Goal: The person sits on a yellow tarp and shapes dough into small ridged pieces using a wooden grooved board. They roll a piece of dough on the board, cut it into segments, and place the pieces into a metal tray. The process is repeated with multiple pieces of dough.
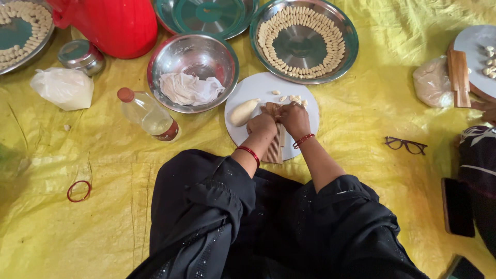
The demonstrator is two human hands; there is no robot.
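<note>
Dough (243, 112) lies as a pale log on the left of the white board (256, 88), just beside my left hand (262, 124). Both my hands rest side by side on the ridged wooden paddle (275, 144), which lies across the near edge of the board and juts toward my lap. My left hand is curled into a loose fist on the paddle; my right hand (294, 118) has its fingers bent down, pressing at the paddle's far end, and I cannot tell whether a bit of dough sits under them. A few small shaped pieces (292, 97) lie on the board just beyond my fingertips.

Past the board, a steel plate (304, 42) holds rings of the same small pieces around a bare centre. To its left, a steel bowl (192, 71) holds a crumpled white cloth (188, 89). Behind that sits an empty green-tinted plate (209, 15). At the far left, another plate (20, 33) carries more pieces round its rim. A red jug (111, 23) stands near a small lidded tin (81, 56), a white bag (63, 87), and an oil bottle (147, 114) lying on its side, partly full. Everything sits on a yellow sheet (77, 232). Glasses (406, 145) lie to my right, near another person's board (478, 54) and paddle (458, 77).
</note>
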